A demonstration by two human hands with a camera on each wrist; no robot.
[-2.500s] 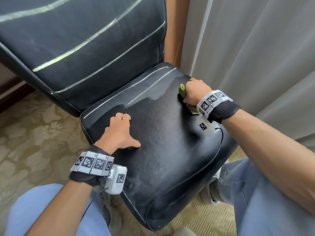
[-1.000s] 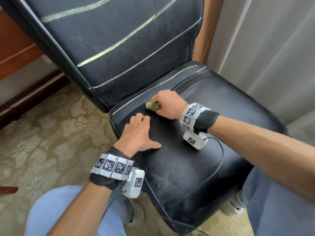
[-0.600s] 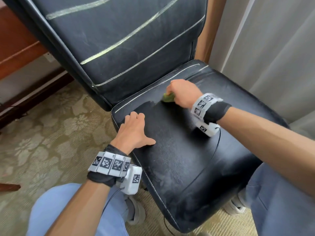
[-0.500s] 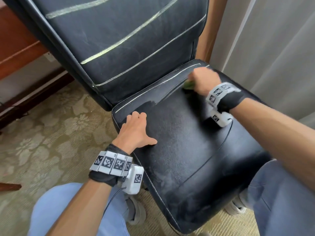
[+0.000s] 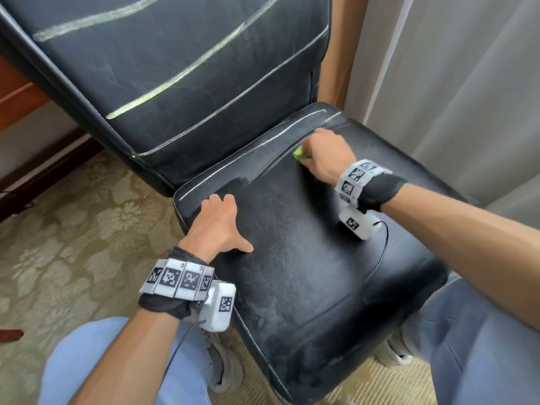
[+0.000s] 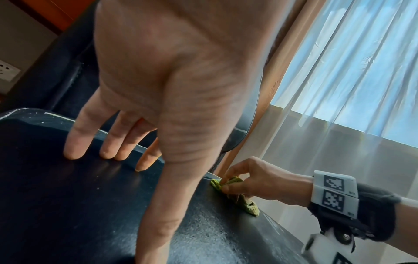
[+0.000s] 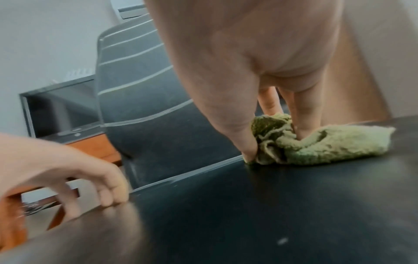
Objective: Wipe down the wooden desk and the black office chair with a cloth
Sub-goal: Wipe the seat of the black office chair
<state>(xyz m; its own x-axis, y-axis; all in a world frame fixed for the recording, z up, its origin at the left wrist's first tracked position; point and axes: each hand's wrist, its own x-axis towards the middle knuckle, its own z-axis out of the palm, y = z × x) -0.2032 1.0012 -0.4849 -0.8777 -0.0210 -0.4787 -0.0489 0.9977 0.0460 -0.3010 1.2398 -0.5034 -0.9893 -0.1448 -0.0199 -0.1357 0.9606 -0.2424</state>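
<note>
Nearest the wearer, the left hand (image 5: 217, 222) is lying spread, fingers straight, pressing on the front-left of the black padded leather office chair seat (image 5: 306, 258) and steadying it. Farther back, the right hand (image 5: 324, 154) is pinching one crumpled green terry cloth (image 7: 316, 142) between thumb and fingers, holding it down on the seat near the rear seam below the striped black backrest (image 5: 175, 68). To wipe well, the person is probably best keeping firm downward pressure and overlapping strokes along the seam. One cloth, one chair, two hands are showing; behind, a sheer grey curtain (image 5: 453, 83) is hanging.
</note>
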